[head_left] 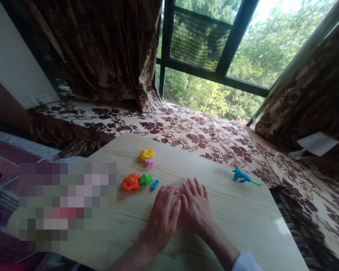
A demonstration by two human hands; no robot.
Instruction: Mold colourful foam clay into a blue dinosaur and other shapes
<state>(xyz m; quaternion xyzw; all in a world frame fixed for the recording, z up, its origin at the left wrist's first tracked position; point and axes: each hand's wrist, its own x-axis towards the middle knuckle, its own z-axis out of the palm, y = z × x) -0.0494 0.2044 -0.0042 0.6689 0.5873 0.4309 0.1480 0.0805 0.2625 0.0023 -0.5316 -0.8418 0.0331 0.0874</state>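
Observation:
My left hand rests over the pale wooden table, its fingers stretched forward and its thumb apart. Just beside it, my right hand lies palm down with the fingers spread. Neither hand holds anything that I can see. Closest to my left fingertips is a small blue loop. Beyond it lie tangled, stringy bundles: a green one, a larger orange one, a pink one and a yellow one. A blue tangled piece with a long thin tail sits to the right.
A blurred, pixelated patch covers the table's left end. Past the table, a flower-patterned cloth covers the window ledge. Patterned curtains hang beside the window, and a white flat object stands at the right.

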